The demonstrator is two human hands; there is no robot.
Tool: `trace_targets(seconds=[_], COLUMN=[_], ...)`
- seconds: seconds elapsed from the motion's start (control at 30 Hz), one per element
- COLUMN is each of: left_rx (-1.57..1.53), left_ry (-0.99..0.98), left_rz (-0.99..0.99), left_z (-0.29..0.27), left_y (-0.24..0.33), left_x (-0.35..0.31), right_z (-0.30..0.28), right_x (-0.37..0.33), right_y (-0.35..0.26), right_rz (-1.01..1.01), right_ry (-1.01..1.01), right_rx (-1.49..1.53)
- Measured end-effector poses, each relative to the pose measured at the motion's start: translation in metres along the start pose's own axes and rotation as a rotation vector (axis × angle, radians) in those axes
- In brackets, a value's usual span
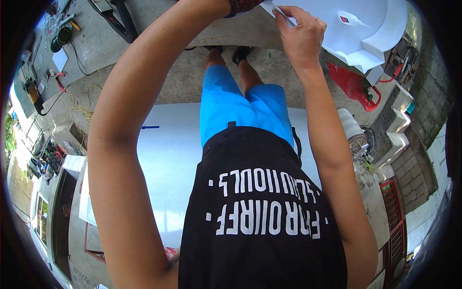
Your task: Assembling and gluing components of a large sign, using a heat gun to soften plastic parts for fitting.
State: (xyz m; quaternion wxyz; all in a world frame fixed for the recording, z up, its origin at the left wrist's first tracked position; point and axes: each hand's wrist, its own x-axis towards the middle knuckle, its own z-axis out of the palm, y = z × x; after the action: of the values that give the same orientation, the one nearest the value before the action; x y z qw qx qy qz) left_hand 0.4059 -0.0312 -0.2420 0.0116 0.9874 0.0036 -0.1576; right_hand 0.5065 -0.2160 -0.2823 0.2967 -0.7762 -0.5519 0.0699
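At the top edge my right hand is closed, thumb and fingers pinching a narrow white strip. The strip's far end runs out of the picture. Left of it, my left hand shows only as a dark red and blue glove cuff, its fingers cut off by the upper edge. Beyond my right hand lies a large white curved piece with folded, stepped edges. A small white bottle with a pointed nozzle rests on it.
On the grey work surface at upper left are a black-handled tool, a green angle grinder and red-handled pliers. A red metal object stands at right. Yellow cord lies left. Behind me a white sheet bears a blue marker.
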Motion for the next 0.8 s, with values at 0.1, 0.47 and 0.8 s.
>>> trace_targets(seconds=[0.1, 0.47, 0.8], left_rx=[0.037, -0.006, 0.06], left_ry=[-0.07, -0.141, -0.135], left_rz=[0.012, 0.087, -0.027], left_z=[-0.002, -0.057, -0.021], left_y=[0.0, 0.002, 0.008], left_x=[-0.003, -0.023, -0.006], right_z=[0.001, -0.021, -0.036], right_x=[0.0, 0.015, 0.018], right_y=[-0.003, -0.035, -0.043], right_rz=[0.012, 0.163, 0.246], right_ry=[-0.023, -0.103, -0.213], right_rx=[0.0, -0.03, -0.018])
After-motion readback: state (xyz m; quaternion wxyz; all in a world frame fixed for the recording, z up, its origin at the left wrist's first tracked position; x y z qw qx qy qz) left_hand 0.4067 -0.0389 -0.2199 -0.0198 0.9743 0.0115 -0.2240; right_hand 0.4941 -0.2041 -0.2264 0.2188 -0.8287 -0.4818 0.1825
